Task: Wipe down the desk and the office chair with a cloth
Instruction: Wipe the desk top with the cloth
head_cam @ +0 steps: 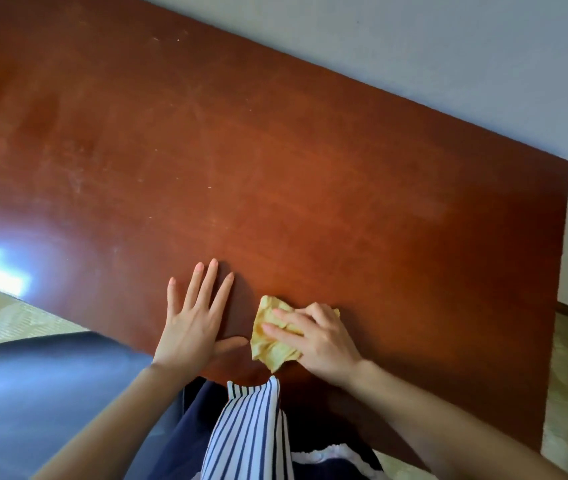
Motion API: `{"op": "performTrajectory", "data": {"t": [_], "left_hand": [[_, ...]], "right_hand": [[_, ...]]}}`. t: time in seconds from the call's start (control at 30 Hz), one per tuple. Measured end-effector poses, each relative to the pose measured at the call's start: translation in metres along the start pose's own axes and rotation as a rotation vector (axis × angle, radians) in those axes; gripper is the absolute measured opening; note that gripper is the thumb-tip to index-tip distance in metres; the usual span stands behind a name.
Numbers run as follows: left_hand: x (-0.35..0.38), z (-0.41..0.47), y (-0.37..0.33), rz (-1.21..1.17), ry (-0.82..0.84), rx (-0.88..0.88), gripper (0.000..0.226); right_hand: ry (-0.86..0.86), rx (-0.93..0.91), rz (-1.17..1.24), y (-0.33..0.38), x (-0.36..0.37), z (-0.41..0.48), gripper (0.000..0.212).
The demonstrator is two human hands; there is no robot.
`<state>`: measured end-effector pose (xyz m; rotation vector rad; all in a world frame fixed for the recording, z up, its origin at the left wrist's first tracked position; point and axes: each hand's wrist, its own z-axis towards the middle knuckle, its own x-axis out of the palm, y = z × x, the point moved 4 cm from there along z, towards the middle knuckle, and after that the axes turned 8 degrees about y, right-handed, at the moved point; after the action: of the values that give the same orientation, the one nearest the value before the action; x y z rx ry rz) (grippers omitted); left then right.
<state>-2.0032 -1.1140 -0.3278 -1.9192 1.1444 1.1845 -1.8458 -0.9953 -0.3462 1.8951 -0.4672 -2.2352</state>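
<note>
Right hand (317, 341) sits on top of the cloth (272, 341), fingers curled over the yellow wad and pinning it down. The wrist is low and the forearm angles in from the person's right.

Left hand (192, 317) is just left of the cloth, palm flat, fingers straight and spread, thumb pointing toward the cloth. It's holding nothing, looks like it's bracing.

The cloth is on the surface (275, 150), close to its near edge. Everything beyond the cloth is bare red-brown wood with pale specks (165, 39) and smudges, so I'd guess most of the wiping isn't done. The dark blue chair (50, 393) is left of the cloth, below the edge, untouched.

What could go wrong imo: the cloth is so bunched it only touches a small patch, so streaks get missed. That flat palm could leave prints, and the far corners need a long reach.
</note>
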Motion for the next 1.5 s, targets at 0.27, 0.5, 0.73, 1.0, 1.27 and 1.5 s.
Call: {"op": "performTrajectory", "data": {"t": [0.27,0.5,0.73,1.0,1.27,1.5], "left_hand": [[0.015,-0.045,0.054,-0.131,0.116,-0.228,0.133],[0.025,-0.052,0.081,-0.151,0.219,-0.4,0.153],[0.04,-0.051,0.086,-0.178,0.236,-0.514,0.157],[0.044,-0.053,0.09,-0.202,0.232,-0.568,0.153],[0.036,-0.051,0.089,-0.176,0.262,-0.55,0.153],[0.036,-0.056,0.093,-0.17,0.261,-0.541,0.153]], "right_hand": [[0.127,-0.328,-0.083,-0.038,-0.016,0.035,0.059],[0.124,-0.094,-0.088,-0.099,-0.027,0.134,0.055],[-0.051,0.532,-0.098,-0.127,-0.022,0.214,0.044],[-0.043,0.557,0.02,-0.061,0.01,0.207,0.042],[0.069,0.144,0.029,0.018,0.019,0.119,0.051],[0.136,-0.193,0.032,0.05,0.028,0.038,0.063]]}}
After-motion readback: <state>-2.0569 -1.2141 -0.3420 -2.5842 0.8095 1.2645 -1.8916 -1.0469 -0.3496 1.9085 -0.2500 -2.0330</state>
